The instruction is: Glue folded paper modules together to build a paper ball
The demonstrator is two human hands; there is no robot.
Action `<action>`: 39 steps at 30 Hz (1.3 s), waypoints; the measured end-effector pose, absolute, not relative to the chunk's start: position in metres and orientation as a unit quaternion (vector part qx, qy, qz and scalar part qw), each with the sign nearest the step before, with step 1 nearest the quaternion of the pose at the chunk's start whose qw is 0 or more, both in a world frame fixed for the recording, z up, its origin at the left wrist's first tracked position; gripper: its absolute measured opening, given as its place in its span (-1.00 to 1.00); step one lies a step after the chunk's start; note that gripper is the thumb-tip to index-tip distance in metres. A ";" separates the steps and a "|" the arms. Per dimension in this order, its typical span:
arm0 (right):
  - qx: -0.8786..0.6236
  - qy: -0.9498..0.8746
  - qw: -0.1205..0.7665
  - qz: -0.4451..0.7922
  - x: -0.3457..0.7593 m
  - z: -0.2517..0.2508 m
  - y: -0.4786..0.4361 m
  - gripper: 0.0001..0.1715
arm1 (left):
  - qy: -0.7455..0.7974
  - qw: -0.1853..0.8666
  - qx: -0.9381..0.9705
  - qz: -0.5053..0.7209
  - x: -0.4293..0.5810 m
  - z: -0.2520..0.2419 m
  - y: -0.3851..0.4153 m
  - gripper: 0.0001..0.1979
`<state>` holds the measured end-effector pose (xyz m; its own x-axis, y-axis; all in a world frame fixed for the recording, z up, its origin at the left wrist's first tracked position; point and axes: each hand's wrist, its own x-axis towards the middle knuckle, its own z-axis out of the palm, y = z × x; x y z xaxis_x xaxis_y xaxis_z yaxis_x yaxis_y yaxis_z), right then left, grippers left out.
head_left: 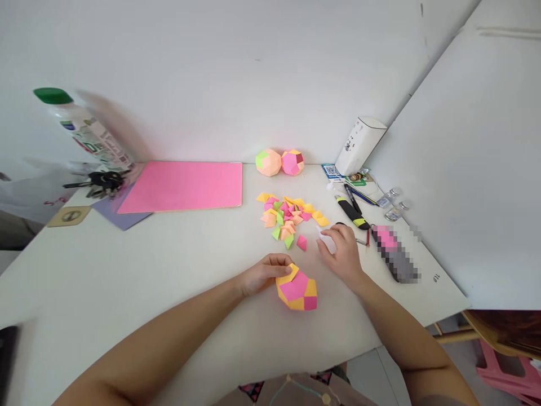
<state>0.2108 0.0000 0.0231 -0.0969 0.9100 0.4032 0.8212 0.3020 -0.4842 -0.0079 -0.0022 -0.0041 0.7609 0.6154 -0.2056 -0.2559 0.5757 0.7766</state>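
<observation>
Holding, at lower centre of the frame, a partly built paper shape (295,290) of yellow and pink facets, with a deeper pink square at its lower right corner. Pinching it at its upper left with the left hand (266,274), thumb laid over a yellow facet and fingers bent behind. Curving the thumb and fingers of the right hand (341,256), just right of centre, around a whitish object (327,241); cannot tell whether gripping it or only touching it.

Strewn on the white tabletop (203,248) just above the hands: small folded paper pieces (281,218) in yellow, pink, green and peach. Set farther up, side by side against the wall (211,79): a peach-and-green paper ball (269,163) and a pink-and-yellow paper ball (291,163).

Lying left of centre: a pink board (186,186), overlapping a purple sheet (125,216). Standing at upper left: a bottle (95,138) with a green cap, near a dark bunch of keys (105,181).

Placed right of centre: a white box (360,146) near the corner, then pens (353,198), a black-and-yellow cutter (351,212), two small glass vials (393,205) and a pixelated case (395,256). Visible at lower right, below the tabletop: a pink stool (505,372).
</observation>
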 end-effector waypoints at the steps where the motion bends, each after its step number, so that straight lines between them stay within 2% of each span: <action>1: -0.554 -0.743 0.363 0.098 0.207 0.026 -0.004 -0.82 | 0.232 0.855 0.390 0.250 -0.008 -0.004 -0.002 -0.82; 3: -0.504 -0.745 0.389 0.200 0.199 0.032 -0.012 -0.86 | 0.229 0.853 0.403 0.241 -0.009 -0.003 -0.002 -0.81; 4: -0.491 -0.741 0.369 0.269 0.196 0.033 -0.016 -0.84 | 0.228 0.851 0.408 0.238 -0.010 -0.004 -0.002 -0.81; 7: -0.489 -0.662 0.245 0.512 0.190 0.033 -0.021 -0.74 | 0.230 0.851 0.411 0.234 -0.011 -0.006 -0.002 -0.81; 9: -0.489 -0.566 0.193 0.635 0.189 0.031 -0.020 -0.70 | 0.236 0.851 0.406 0.234 -0.011 -0.008 -0.003 -0.81; 13: -0.481 -0.423 0.195 0.743 0.191 0.033 -0.016 -0.71 | 0.244 0.848 0.408 0.235 -0.010 -0.008 -0.003 -0.81; 19: -0.470 -0.408 0.173 0.763 0.193 0.037 -0.016 -0.71 | 0.232 0.846 0.420 0.231 -0.011 -0.005 -0.003 -0.82; 27: -0.452 -0.511 0.236 0.692 0.198 0.036 -0.018 -0.76 | 0.242 0.838 0.435 0.226 -0.011 -0.006 -0.003 -0.81; 39: -0.463 -0.562 0.251 0.638 0.195 0.039 -0.022 -0.84 | 0.241 0.839 0.433 0.225 -0.010 -0.005 -0.002 -0.82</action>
<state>0.1951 -0.0216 0.0392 -0.4460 0.8400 -0.3089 0.2000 -0.2429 -0.9492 -0.0101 -0.0024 -0.0049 0.7832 0.5853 -0.2098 -0.1685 0.5247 0.8344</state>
